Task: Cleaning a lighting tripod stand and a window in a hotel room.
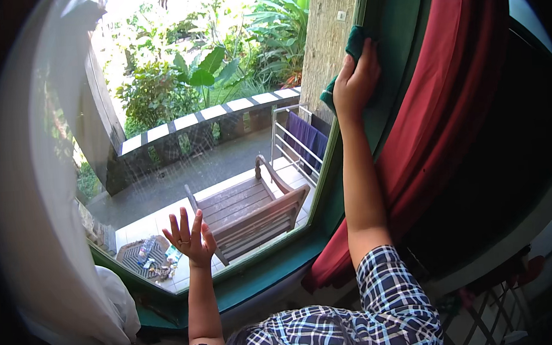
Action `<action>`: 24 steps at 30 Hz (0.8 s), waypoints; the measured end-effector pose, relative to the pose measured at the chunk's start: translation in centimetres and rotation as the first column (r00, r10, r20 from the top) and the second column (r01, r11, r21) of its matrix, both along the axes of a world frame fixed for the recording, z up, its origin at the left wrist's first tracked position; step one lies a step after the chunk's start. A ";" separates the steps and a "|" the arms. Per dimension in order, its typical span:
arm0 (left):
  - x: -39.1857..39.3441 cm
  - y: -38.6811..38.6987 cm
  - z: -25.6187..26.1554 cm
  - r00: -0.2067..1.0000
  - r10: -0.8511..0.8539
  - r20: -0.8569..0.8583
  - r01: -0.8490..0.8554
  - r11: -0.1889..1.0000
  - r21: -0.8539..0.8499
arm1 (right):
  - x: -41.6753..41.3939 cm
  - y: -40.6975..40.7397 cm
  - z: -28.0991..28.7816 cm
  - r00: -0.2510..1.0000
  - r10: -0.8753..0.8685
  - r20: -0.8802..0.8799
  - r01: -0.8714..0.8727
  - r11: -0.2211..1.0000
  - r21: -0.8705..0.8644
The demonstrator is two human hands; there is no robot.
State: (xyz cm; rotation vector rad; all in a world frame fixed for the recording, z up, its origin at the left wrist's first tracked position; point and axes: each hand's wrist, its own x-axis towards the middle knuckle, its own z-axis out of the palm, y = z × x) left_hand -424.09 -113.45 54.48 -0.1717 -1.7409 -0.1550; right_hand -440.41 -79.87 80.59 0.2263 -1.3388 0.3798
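Observation:
My right hand (357, 82) is raised high and holds a dark green cloth (356, 42) against the right side of the green window frame (335, 169). Part of the cloth hangs out below the palm, over the pane's edge. My left hand (192, 237) is lifted in front of the lower window glass (163, 193), its fingers spread and nothing in it; whether it touches the glass I cannot tell. Whitish streaks mark the pane at its middle left.
A white sheer curtain (30, 187) hangs at the left, a red curtain (425, 130) at the right. The green sill (264, 284) runs below. Beyond the glass are a wooden chair (259, 216), a metal rack (281, 139) with dark cloths, and a mat (132, 257) with litter.

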 end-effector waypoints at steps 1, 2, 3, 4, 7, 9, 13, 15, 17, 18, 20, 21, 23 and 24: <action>0.0 0.0 0.1 1.000 0.011 -0.010 -0.011 1.000 -0.005 | 0.3 -0.2 -1.4 1.000 0.013 0.022 -0.013 1.000 -0.028; 0.0 -0.1 0.0 1.000 0.019 -0.013 -0.019 1.000 -0.005 | 0.7 -0.4 -3.0 0.999 0.024 0.049 -0.022 0.999 -0.045; 0.0 0.0 0.0 1.000 0.023 -0.019 -0.023 1.000 -0.005 | 1.3 -0.4 -4.4 0.998 0.022 0.063 -0.019 0.999 -0.045; 0.0 -0.2 -0.1 0.999 0.025 -0.020 -0.025 1.000 -0.001 | 1.4 -0.5 -6.0 0.995 0.029 0.092 -0.024 0.998 -0.054; -0.1 -0.2 -0.3 0.998 0.038 -0.045 -0.038 0.999 -0.009 | 2.4 -1.0 -10.6 0.985 0.046 0.164 -0.034 0.997 -0.073; 0.1 -0.3 -0.4 0.998 0.045 -0.033 -0.045 0.999 -0.002 | 2.7 -1.4 -13.8 0.972 0.064 0.224 -0.039 0.992 -0.117; 0.3 0.9 -3.1 0.999 -0.047 -0.007 0.048 0.987 0.151 | 3.1 -2.6 -20.4 0.942 0.040 0.334 0.016 0.986 -0.164; 0.7 3.5 -5.2 0.977 -0.151 0.149 0.133 0.983 0.124 | 3.1 -2.1 -24.0 0.937 0.011 0.350 0.043 0.988 -0.146; 0.2 5.7 -7.2 0.945 -0.167 0.283 0.165 0.986 0.028 | 3.6 -2.1 -26.5 0.922 0.012 0.388 0.058 0.984 -0.169; -0.2 6.3 -7.7 0.942 -0.154 0.297 0.165 0.986 -0.011 | 3.7 -2.1 -27.9 0.913 0.022 0.407 0.056 0.982 -0.180; -0.6 6.6 -9.1 0.948 -0.087 0.305 0.117 0.990 -0.080 | 3.9 -2.7 -30.4 0.901 0.039 0.431 0.046 0.981 -0.186; -1.1 6.7 -10.0 0.954 -0.053 0.296 0.087 0.991 -0.103 | 3.9 -2.6 -31.6 0.903 0.039 0.428 0.043 0.983 -0.180; -1.6 6.3 -11.5 0.953 0.051 0.299 -0.007 0.989 -0.148 | 4.1 -3.0 -34.0 0.882 0.016 0.470 0.072 0.983 -0.168; -1.9 6.4 -12.0 0.960 0.081 0.267 -0.032 0.983 -0.182 | 4.1 -3.0 -35.0 0.875 0.019 0.483 0.075 0.982 -0.173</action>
